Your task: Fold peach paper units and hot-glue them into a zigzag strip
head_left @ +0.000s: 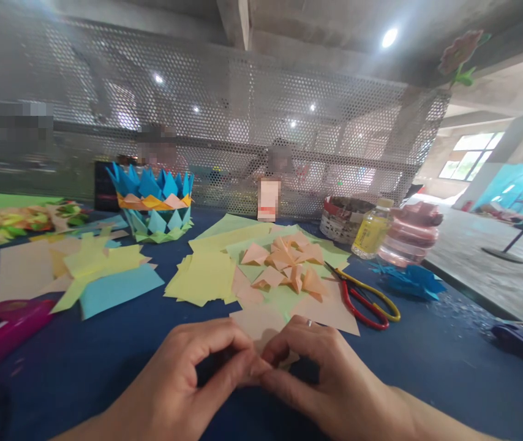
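Blue tabletop (pixel 427 361), near edge: left hand (pixel 188 373) and right hand (pixel 321 373), fingertips meeting, pinching a small peach paper piece (pixel 284 358) between them; ring on a right finger.
Just beyond the hands: flat peach sheet (pixel 330 312), then a heap of folded peach triangles (pixel 289 263) on pale green sheets (pixel 243 236).
Left of the heap: stack of yellow sheets (pixel 201 278); further left, a light blue sheet (pixel 119 288).
Right of the heap: scissors (pixel 362 300), red and yellow handles, lying flat.
Back left: blue, orange and green folded-paper basket (pixel 154 205).
Back right: woven basket (pixel 342 217), yellow-liquid bottle (pixel 372 229), pink container (pixel 408 236), blue paper form (pixel 411 278).
Far left edge: magenta tool (pixel 4 324).
Behind: perforated metal screen (pixel 243 122).
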Action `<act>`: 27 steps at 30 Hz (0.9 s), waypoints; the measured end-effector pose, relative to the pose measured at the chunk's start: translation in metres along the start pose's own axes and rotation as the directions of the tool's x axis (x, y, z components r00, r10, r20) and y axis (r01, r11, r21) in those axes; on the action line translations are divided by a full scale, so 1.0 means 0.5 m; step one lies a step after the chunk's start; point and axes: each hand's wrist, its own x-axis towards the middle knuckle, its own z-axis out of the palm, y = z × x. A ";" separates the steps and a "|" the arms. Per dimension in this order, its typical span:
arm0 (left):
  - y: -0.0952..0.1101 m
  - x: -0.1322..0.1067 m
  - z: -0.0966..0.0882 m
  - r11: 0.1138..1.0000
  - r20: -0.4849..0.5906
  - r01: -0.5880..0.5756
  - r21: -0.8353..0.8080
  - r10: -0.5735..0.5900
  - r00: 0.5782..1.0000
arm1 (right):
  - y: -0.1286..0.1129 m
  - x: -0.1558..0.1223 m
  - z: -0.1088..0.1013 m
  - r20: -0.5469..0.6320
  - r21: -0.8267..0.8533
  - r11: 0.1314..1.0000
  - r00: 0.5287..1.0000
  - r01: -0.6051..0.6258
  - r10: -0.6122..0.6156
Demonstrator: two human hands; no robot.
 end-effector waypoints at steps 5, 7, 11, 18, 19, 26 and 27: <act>0.000 0.004 -0.001 1.000 -0.023 0.004 -0.004 -0.004 1.000 | 0.002 0.003 -0.002 -0.005 0.023 0.998 0.999 -0.051 0.051; 0.000 0.004 -0.001 1.000 -0.020 0.016 -0.006 -0.016 1.000 | 0.001 0.002 -0.002 -0.020 0.005 0.999 0.999 -0.050 0.050; 0.002 0.003 -0.001 0.997 -0.003 0.073 -0.038 -0.073 0.997 | -0.001 0.002 -0.003 -0.036 -0.021 0.999 0.998 -0.050 0.049; 0.016 0.009 -0.004 0.913 0.095 0.351 -0.207 -0.338 0.936 | 0.010 0.003 -0.004 -0.080 -0.059 0.995 0.994 -0.082 0.077; 0.018 0.010 -0.005 0.915 0.128 0.353 -0.195 -0.333 0.934 | 0.011 0.003 -0.004 -0.089 -0.064 0.995 0.993 -0.081 0.076; 0.011 0.011 -0.011 0.943 0.167 0.331 -0.028 -0.323 0.932 | 0.016 0.003 -0.004 -0.128 -0.045 0.998 0.991 -0.037 0.031; 0.010 0.010 -0.011 0.943 0.162 0.334 -0.004 -0.329 0.930 | 0.016 0.003 -0.005 -0.125 -0.045 0.998 0.992 -0.034 0.028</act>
